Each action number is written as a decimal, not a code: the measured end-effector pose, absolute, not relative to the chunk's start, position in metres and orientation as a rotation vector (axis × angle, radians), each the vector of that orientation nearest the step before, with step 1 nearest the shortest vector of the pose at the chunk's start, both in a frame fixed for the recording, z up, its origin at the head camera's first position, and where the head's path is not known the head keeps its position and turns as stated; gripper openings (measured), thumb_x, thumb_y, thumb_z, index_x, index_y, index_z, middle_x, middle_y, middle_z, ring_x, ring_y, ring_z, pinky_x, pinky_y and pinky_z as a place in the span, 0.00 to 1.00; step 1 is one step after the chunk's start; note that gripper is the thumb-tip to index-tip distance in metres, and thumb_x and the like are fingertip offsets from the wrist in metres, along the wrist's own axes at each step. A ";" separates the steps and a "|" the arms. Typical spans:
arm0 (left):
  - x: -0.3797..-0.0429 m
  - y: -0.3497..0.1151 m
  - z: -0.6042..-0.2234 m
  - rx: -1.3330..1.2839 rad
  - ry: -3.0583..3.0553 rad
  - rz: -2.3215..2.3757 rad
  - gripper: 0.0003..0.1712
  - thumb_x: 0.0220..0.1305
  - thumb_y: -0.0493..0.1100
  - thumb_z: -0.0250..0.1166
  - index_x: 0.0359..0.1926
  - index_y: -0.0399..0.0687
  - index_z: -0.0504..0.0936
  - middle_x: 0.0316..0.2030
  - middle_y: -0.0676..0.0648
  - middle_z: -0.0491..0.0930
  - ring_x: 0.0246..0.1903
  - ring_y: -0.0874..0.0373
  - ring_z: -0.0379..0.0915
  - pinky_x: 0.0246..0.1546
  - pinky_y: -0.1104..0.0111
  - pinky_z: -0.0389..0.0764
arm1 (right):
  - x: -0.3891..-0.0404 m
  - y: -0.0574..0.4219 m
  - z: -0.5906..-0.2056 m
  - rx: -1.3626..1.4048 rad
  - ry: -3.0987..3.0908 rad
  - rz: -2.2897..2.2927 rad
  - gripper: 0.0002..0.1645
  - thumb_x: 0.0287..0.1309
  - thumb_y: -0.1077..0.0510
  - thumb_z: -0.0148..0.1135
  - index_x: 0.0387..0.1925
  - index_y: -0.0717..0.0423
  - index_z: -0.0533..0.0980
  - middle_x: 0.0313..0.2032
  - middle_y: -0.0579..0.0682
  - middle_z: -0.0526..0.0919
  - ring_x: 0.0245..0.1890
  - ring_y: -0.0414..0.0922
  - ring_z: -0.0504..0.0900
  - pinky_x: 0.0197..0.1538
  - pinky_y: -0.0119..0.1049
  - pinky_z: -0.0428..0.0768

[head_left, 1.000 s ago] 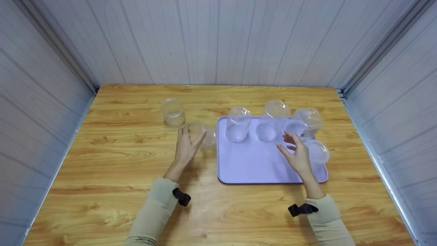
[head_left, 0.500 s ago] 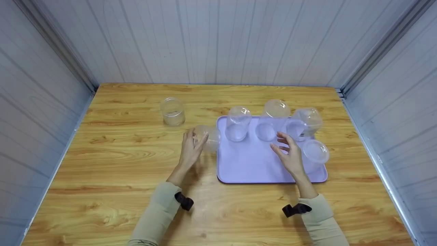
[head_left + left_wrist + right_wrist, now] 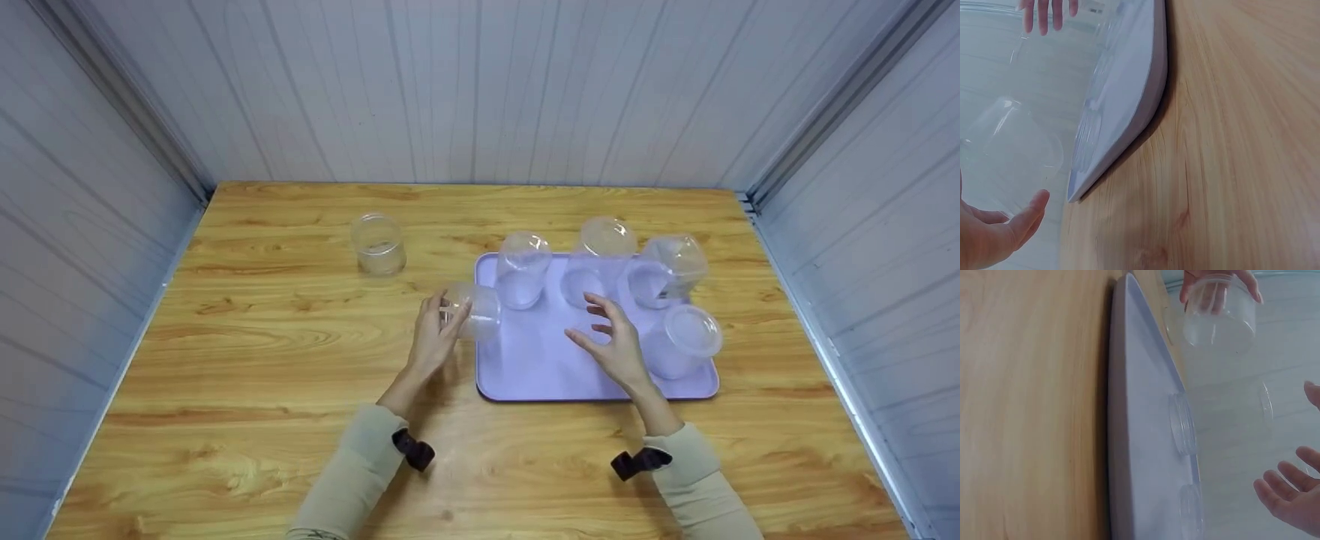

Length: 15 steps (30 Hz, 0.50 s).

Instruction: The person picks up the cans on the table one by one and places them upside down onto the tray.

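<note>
My left hand grips a clear plastic jar by its rim end, thumb on one side and fingers on the other. The jar lies tilted on its side in the air, its bottom pointing right over the left edge of the purple tray. In the right wrist view the held jar shows raised above the tray. My right hand hovers over the middle of the tray, fingers spread and slightly bent, holding nothing. Three clear jars stand along the tray's back, among them the left one.
One more clear jar stands at the tray's front right. Another jar sits on the wooden table, back left of the tray. Pale panel walls close in the back and both sides.
My left hand has carried the jar rightward and slightly nearer, to over the tray's left edge. My right hand has shifted left across the tray, away from the front-right jar.
</note>
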<state>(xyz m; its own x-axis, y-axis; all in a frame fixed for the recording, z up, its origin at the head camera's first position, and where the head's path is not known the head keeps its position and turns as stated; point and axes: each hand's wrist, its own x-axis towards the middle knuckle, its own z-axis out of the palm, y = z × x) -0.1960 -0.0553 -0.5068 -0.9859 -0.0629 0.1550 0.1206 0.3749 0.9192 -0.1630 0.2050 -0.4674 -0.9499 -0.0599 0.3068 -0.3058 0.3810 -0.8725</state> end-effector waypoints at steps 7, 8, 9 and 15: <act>-0.196 -0.049 -0.506 -0.066 -2.465 -1.712 0.33 0.60 0.52 0.55 0.56 0.28 0.64 0.42 0.39 0.69 0.40 0.50 0.69 0.41 0.61 0.72 | -0.158 0.194 -0.461 0.377 -2.455 1.586 0.36 0.43 0.65 0.68 0.54 0.70 0.64 0.52 0.63 0.68 0.50 0.57 0.68 0.47 0.52 0.71; -0.196 -0.049 -0.505 -0.070 -2.464 -1.717 0.33 0.60 0.52 0.55 0.56 0.28 0.64 0.42 0.39 0.70 0.40 0.50 0.69 0.41 0.61 0.72 | -0.159 0.193 -0.462 0.385 -2.456 1.585 0.36 0.43 0.65 0.68 0.54 0.70 0.64 0.52 0.63 0.68 0.50 0.57 0.68 0.47 0.53 0.71; -0.195 -0.048 -0.504 -0.078 -2.462 -1.732 0.33 0.60 0.52 0.55 0.56 0.28 0.64 0.41 0.39 0.70 0.39 0.50 0.69 0.40 0.62 0.72 | -0.159 0.192 -0.462 0.397 -2.455 1.585 0.36 0.42 0.65 0.68 0.55 0.70 0.64 0.52 0.64 0.68 0.50 0.58 0.68 0.47 0.53 0.71; -0.191 -0.042 -0.500 -0.133 -2.456 -1.827 0.32 0.63 0.52 0.51 0.57 0.29 0.63 0.41 0.39 0.70 0.39 0.50 0.69 0.40 0.63 0.73 | -0.159 0.187 -0.463 0.460 -2.468 1.599 0.39 0.41 0.64 0.69 0.56 0.68 0.63 0.54 0.64 0.66 0.51 0.59 0.66 0.47 0.53 0.70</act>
